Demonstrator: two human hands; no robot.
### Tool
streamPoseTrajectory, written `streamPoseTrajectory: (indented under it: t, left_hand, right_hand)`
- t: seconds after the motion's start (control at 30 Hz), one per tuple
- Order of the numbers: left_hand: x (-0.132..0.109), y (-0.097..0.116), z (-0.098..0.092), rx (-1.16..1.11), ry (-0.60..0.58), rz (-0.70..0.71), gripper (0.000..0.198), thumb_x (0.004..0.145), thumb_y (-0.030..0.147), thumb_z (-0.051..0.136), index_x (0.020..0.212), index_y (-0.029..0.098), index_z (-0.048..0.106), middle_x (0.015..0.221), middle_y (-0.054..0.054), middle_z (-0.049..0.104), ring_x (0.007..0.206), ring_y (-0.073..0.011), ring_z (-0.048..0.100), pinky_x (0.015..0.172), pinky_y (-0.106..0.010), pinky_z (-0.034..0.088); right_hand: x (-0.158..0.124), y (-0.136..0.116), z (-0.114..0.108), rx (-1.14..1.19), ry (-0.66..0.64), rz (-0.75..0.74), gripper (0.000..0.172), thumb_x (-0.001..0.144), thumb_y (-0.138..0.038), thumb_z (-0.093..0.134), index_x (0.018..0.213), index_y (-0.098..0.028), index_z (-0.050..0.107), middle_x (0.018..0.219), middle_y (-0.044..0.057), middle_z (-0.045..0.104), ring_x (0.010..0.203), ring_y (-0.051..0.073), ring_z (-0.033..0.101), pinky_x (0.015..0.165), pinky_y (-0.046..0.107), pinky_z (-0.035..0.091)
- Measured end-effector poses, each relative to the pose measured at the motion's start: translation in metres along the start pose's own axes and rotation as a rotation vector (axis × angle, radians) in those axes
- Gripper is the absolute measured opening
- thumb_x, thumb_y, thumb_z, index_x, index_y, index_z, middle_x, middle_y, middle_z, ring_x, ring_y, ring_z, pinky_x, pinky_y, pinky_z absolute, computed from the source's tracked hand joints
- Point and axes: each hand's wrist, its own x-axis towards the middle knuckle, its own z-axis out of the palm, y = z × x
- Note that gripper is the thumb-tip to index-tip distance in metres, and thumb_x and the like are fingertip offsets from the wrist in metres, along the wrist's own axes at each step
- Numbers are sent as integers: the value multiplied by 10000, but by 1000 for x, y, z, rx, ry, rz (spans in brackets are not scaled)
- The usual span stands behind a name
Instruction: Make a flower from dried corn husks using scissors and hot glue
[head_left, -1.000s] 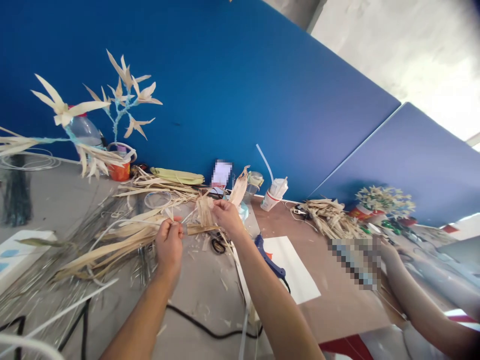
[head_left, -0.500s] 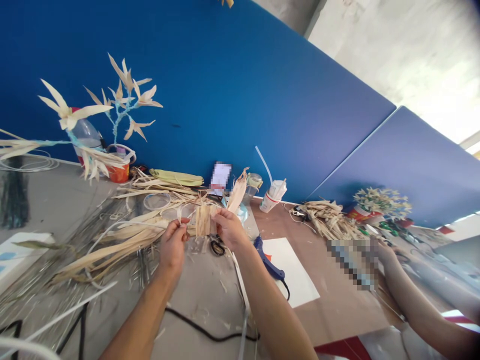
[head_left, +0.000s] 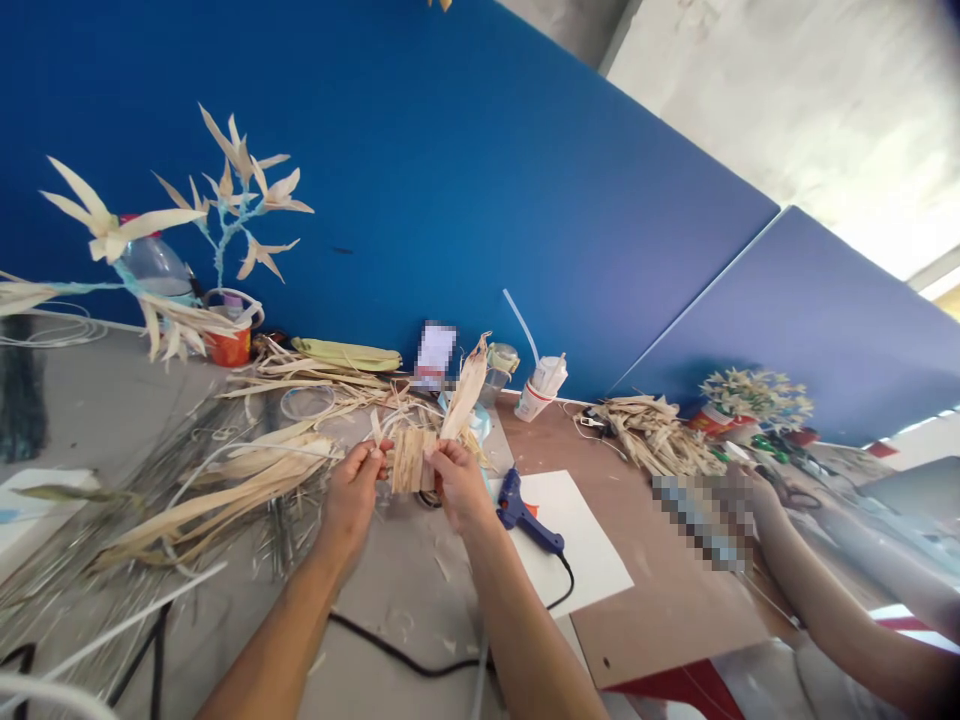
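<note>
A short flat piece of dried husk (head_left: 409, 458) is held up between both hands over the grey table (head_left: 90, 400). My left hand (head_left: 354, 490) pinches its left edge, fingers closed. My right hand (head_left: 455, 482) grips its right edge, fingers closed too. A long pale husk leaf (head_left: 465, 388) stands up just behind my right hand. Black scissors (head_left: 429, 497) lie partly hidden under the hands. A heap of long dried husk strips (head_left: 217, 490) lies left of my left hand.
A blue glue gun (head_left: 525, 510) lies on white paper (head_left: 585, 550) right of my hands, its black cable trailing toward me. A husk-flower branch (head_left: 232, 190), a bottle and an orange cup stand back left. Another person's arm (head_left: 817, 600) rests at right, by a husk pile (head_left: 660, 430).
My hands have drawn closer together and slightly nearer to me, with the husk piece now held flat between them. The view has shifted a little.
</note>
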Motion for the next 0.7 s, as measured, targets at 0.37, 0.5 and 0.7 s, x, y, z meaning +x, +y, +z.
streamPoseTrajectory:
  t: [0.37, 0.5, 0.7]
  left_hand:
    - [-1, 4, 3, -120, -18, -124, 234, 613, 347, 715, 747, 168, 646, 643, 32, 526, 562, -99, 446, 563, -232, 392]
    - [-6, 11, 8, -156, -103, -166, 249, 609, 351, 738, 756, 173, 645, 639, 42, 524, 551, -93, 437, 547, -228, 377]
    - [-13, 14, 13, -153, -238, -306, 400, 591, 396, 793, 879, 173, 629, 747, 3, 632, 679, -155, 570, 668, -289, 454]
  right_hand:
    - [0, 8, -3, 80, 21, 18, 233, 587, -298, 712, 678, -201, 521, 583, -59, 528, 509, 91, 469, 511, 217, 371]
    - [1, 8, -7, 129, 22, 13, 251, 582, -301, 725, 684, -201, 519, 587, -59, 542, 512, 92, 481, 529, 222, 386]
    - [-1, 5, -9, 135, 23, 30, 249, 580, -300, 731, 684, -196, 531, 591, -54, 548, 531, 96, 490, 532, 221, 392]
